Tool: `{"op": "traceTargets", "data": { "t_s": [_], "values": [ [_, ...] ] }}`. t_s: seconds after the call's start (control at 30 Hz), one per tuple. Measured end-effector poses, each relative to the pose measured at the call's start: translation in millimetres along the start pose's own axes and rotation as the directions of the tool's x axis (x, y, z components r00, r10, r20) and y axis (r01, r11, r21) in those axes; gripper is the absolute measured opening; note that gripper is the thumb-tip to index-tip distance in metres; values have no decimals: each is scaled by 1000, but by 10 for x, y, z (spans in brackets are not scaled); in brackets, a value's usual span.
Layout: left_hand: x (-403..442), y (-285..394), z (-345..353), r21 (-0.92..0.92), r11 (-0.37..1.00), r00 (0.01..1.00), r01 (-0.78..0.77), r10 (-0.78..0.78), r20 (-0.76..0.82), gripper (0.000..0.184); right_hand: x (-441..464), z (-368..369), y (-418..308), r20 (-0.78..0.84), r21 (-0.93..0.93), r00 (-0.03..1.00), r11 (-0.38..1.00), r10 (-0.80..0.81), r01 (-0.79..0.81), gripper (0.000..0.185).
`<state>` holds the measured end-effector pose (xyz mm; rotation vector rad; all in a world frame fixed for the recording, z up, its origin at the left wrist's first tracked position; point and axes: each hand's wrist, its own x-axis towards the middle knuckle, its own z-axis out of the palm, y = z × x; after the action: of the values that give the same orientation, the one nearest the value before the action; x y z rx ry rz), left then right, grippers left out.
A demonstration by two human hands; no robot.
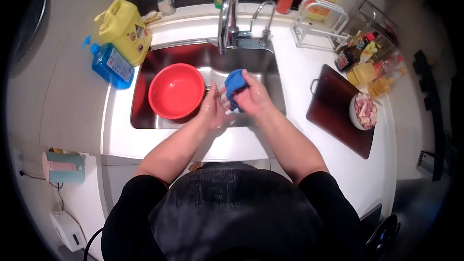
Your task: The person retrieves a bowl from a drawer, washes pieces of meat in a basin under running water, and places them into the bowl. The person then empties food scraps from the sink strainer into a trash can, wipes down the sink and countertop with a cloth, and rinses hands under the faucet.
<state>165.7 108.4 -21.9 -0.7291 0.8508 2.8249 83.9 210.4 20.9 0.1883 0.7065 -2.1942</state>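
A blue cloth [235,84] is bunched in my right hand [253,97], over the right half of the steel sink [270,79]. The thumb presses on the cloth, and part of it hangs down by the fingers. My left hand [212,108] is just left of it, wet, with its palm turned toward the cloth and its fingers apart, holding nothing. Beside my left hand, a red basin [176,91] sits in the left half of the sink. The chrome faucet [224,24] stands behind both hands.
Left of the sink are a blue soap bottle [112,66] and a yellow jug [126,31]. On the right, a bowl of meat [363,111] rests on a dark cutting board [333,101], near a white rack [319,24] and several condiment bottles [355,53].
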Motion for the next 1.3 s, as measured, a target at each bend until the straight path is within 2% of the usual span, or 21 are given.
{"op": "traceTargets", "data": {
  "t_s": [0.07, 0.17, 0.23, 0.3, 0.33, 0.43, 0.5, 0.53, 0.63, 0.67, 0.73, 0.83, 0.9, 0.97, 1.0, 1.03, 1.07, 1.1, 1.17, 1.2, 1.3],
  "values": [
    [-68, -194, 110, -133, 987, 976, 89, -60, 209, 61, -38, -46, 104, -100, 143, 994, 989, 50, -35, 13],
    [7, -214, 88, 204, 957, 967, -205, 167, 191, 34, -135, -60, -126, -5, -390, 974, 897, -226, 207, 12],
    [-77, 106, 35, 798, 436, 909, -416, 227, 349, 22, -266, -13, -482, 72, -456, 974, 862, -213, 222, 12],
    [25, 255, -112, 829, -88, 725, -553, 440, 530, 16, -459, 81, -723, 143, -473, 984, 866, -108, 164, 12],
    [146, 298, -226, 844, -139, 634, -518, 600, 488, 15, -506, 104, -698, 169, -463, 985, 881, -26, 103, 15],
    [351, 207, -217, 833, 80, 509, -548, 822, 256, 26, -640, 84, -328, 328, -281, 909, 945, 257, -166, 34],
    [237, 60, 70, 107, 845, 851, -524, 518, 83, 34, -579, 38, 7, 508, -87, 715, 855, 480, -512, 48],
    [126, 5, 52, 19, 944, 919, -329, 315, 237, 34, -564, 51, 132, 390, -121, 787, 874, 478, -471, 42],
    [42, -314, 215, -56, 990, 952, 131, -109, 287, 37, -280, -576, 345, 149, -392, 895, 856, 420, -337, 36],
    [76, -342, 226, -62, 985, 946, 161, -136, 294, 37, -216, -673, 366, 129, -596, 969, 797, 212, -95, 33],
    [40, -473, 132, -85, 966, 935, 245, -213, 284, 39, -261, -802, 509, 214, -869, 958, 409, -193, 277, 38],
    [176, -585, 96, -48, 969, 914, 241, -211, 347, 46, -456, -832, 258, 255, -965, 926, -8, -278, 263, 20],
    [74, -507, 213, -168, 948, 915, 270, -198, 350, 39, -557, -658, 109, 367, -924, 876, -16, -314, 382, 15],
    [223, -588, 255, -57, 983, 909, 177, -141, 392, 38, -952, -312, -399, 163, -864, 985, 474, -54, 169, 22],
    [336, -616, 209, 405, 898, 868, -172, -56, 493, 37, -1149, -418, -681, 191, -772, 977, 600, -97, 211, 24],
    [316, -527, 260, 686, 516, 811, -513, 30, 584, 37, -1199, -450, -958, 259, -525, 962, 824, -82, 212, 27],
    [172, -517, 229, 614, 296, 662, -731, 94, 743, 37, -1188, -445, -1104, 459, -304, 885, 921, -81, 242, 28],
    [-115, -515, 373, 475, 57, 478, -878, 77, 875, 37, -1179, -436, -1161, 263, -240, 921, 905, -287, 351, 27],
    [2, -1100, -5, 289, -437, 439, -852, -293, 849, 36, -895, -384, -1138, 423, -392, 891, 854, -163, 342, 25],
    [-8, -1263, -195, 273, -455, 390, -848, -186, 902, 38, -779, -327, -1040, 373, -516, 910, 775, -181, 365, 25],
    [-372, -889, -631, 494, -455, 612, -741, -154, 776, 43, -680, 6, -728, 269, -772, 953, 560, -142, 302, 25]
  ]
}}
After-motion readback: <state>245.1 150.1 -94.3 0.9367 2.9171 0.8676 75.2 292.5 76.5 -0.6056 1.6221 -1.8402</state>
